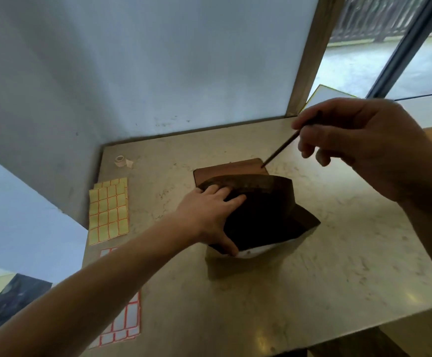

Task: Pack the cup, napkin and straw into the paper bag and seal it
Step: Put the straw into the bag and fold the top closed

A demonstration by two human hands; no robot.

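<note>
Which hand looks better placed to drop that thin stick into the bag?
The right hand: it already pinches the straw above the paper bag, while the left hand holds the bag's mouth open.

The inside of the paper bag (258, 217) is too dark to see, so its contents cannot be told. The upper end of the straw (282, 148) is hidden inside the right hand (364, 148), whose wrist is cut off at 3 o'clock. At 7 o'clock the white label sheet (122, 328) is partly covered by the left forearm.
</note>
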